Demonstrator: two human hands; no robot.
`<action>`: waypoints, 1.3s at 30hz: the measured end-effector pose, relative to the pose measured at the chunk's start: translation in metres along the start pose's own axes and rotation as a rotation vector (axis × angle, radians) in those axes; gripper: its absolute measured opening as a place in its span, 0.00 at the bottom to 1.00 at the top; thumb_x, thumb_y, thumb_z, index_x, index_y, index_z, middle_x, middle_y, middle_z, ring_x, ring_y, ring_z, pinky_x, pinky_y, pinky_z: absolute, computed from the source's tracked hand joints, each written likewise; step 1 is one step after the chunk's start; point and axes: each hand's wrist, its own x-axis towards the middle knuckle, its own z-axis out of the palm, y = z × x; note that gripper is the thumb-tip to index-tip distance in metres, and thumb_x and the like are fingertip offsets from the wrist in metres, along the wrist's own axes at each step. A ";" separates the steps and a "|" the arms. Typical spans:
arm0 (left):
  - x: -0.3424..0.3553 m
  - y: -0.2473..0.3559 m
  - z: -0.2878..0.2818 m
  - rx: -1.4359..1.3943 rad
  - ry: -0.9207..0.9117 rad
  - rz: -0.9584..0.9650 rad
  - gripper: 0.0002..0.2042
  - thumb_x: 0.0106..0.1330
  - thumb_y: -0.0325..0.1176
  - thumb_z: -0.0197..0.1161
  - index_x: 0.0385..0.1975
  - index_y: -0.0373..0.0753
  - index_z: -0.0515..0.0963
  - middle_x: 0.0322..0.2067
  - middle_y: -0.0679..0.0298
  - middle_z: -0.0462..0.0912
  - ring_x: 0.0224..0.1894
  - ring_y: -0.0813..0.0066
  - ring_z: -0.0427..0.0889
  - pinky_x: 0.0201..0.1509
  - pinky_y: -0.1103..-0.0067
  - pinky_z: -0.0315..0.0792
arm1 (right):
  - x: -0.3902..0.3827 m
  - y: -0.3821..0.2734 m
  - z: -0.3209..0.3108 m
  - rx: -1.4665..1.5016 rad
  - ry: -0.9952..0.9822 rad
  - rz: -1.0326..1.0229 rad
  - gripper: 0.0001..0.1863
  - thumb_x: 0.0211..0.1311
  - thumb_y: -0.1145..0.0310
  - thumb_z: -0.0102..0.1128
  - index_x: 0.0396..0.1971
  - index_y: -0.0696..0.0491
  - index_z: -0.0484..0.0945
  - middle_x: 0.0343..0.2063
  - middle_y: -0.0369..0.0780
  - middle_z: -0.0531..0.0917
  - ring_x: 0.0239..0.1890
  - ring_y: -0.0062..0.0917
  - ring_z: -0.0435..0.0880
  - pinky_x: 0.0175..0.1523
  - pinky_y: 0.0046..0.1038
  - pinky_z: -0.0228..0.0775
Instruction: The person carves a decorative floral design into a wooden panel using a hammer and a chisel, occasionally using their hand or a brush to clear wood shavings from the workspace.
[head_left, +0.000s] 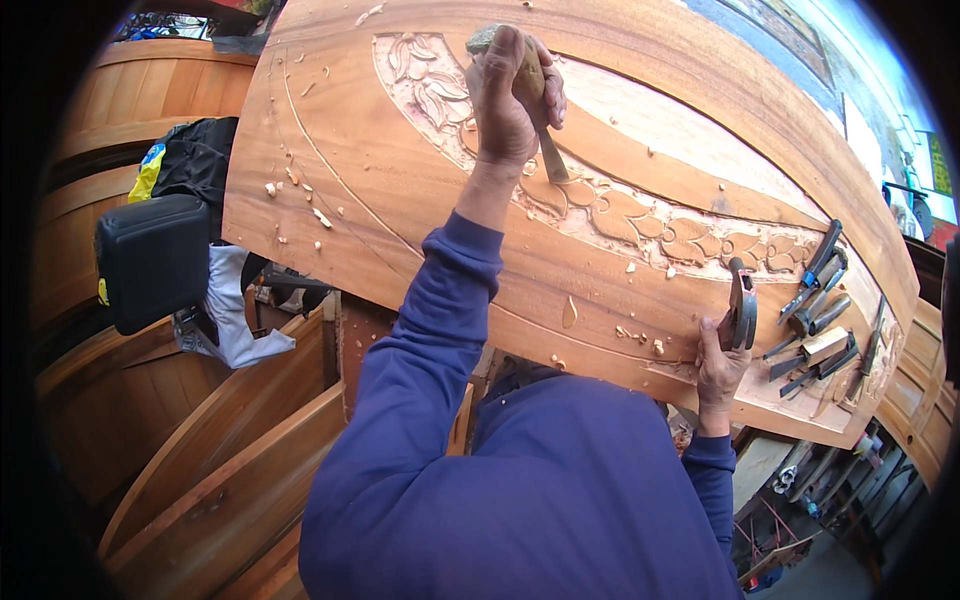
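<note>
My left hand [512, 105] is closed round the thick, worn, pale brown handle of a chisel [553, 160], its flat blade angled down onto the carved band of a wooden panel [410, 200]. The band [640, 225] has raised leaf and flower shapes in a pale recessed ground, with loose shavings around. My right hand [718, 355] is closed on a dark metal tool [742, 310], apparently a hammer, at the panel's near edge on the right. Just right of it lie several chisels and gouges [820, 310] on the panel.
At the left stand wooden panels [150, 85], with a black hard case [150, 255], dark bag [195, 165] and white cloth [235, 310] beside the workpiece. Curved boards [220, 470] are stacked below left. Long tools and scrap [805, 480] sit under the bench at lower right.
</note>
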 end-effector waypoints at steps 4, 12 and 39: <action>-0.001 0.001 0.003 -0.060 0.058 0.012 0.23 0.73 0.54 0.63 0.30 0.38 0.73 0.13 0.64 0.71 0.12 0.77 0.71 0.14 0.80 0.68 | 0.000 0.002 0.002 0.015 0.027 -0.037 0.16 0.69 0.80 0.65 0.55 0.58 0.79 0.28 0.24 0.75 0.28 0.07 0.67 0.32 0.13 0.58; -0.033 -0.004 0.017 -0.010 0.025 0.163 0.12 0.68 0.29 0.68 0.44 0.35 0.71 0.19 0.66 0.73 0.14 0.80 0.71 0.15 0.81 0.67 | 0.046 -0.141 0.036 -0.265 0.071 -0.647 0.19 0.69 0.78 0.64 0.59 0.56 0.78 0.29 0.33 0.78 0.23 0.16 0.73 0.28 0.21 0.64; -0.032 -0.002 0.024 0.095 -0.033 0.069 0.06 0.63 0.24 0.67 0.34 0.37 0.75 0.18 0.68 0.73 0.12 0.83 0.68 0.14 0.82 0.65 | 0.073 -0.207 0.088 -0.428 -0.256 -0.965 0.38 0.62 0.88 0.63 0.71 0.41 0.73 0.61 0.42 0.83 0.59 0.24 0.84 0.59 0.25 0.79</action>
